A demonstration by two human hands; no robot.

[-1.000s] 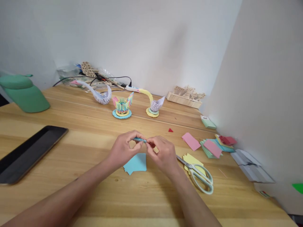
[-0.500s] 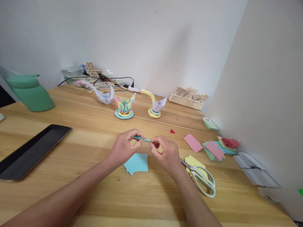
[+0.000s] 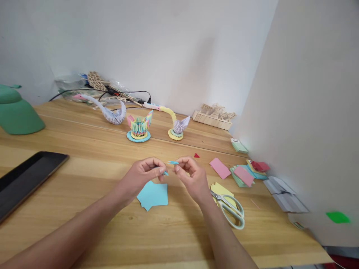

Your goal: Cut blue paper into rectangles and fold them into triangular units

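My left hand is closed on a small folded blue paper piece, whose tip pokes out past the thumb. Between the thumb and fingers of my right hand is another slim folded blue paper piece, pointing left. The two pieces are apart, held above the table. Below them lies a stack of blue paper sheets. To the right of my right wrist, scissors with pale handles rest partly on yellow paper sheets.
Paper swans and a multicoloured folded-paper model stand at the back. A black tablet and a green container are at left. Pink sheets and mixed paper stacks lie at right, near the wall.
The two blue pieces, end to end between my hands before, are now apart, the left one lower and tilted. The whole view has shifted, so the table things appear farther left.
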